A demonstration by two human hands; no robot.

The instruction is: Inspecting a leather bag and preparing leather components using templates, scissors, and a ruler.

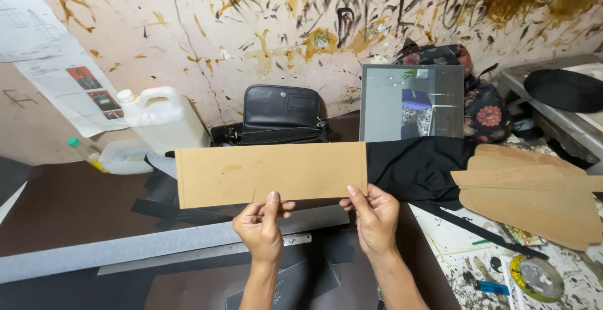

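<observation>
Long rectangular brown cardboard strip (271,174), held level above the tabletop (69,206), lower edge pinched from below. Left hand (260,228) at the bottom edge near the middle, thumb up over the front face, fingers (271,202) clamped on the card. Right hand (375,217) at the lower right corner, thumb on the front, fingers clamped on the card too. Hands near each other, not touching. Small notch mark on the strip's lower edge just left of the left thumb.

Under the strip: black sheet pieces (164,212), a long grey strip (125,250) lying diagonally, a metal ruler (207,255) just below it. Black fabric (418,165) right behind the strip's right end. Behind that, a square mirror (411,103) leaning against the wall. Black leather bag (281,114) upright behind the strip's middle, against the wall. White plastic jug (162,118) to the left of the bag, a second flatter white container (122,157) beside it, small bottle with green cap (85,151) further left. Paper sheets (56,65) taped to the paint-smeared wall (264,27).

Right side: stack of brown cardboard pattern pieces (534,200), well apart from the held strip. Floral fabric bag (487,112) behind the mirror's right edge. Tape roll (535,277) at lower right on the stained white surface.
</observation>
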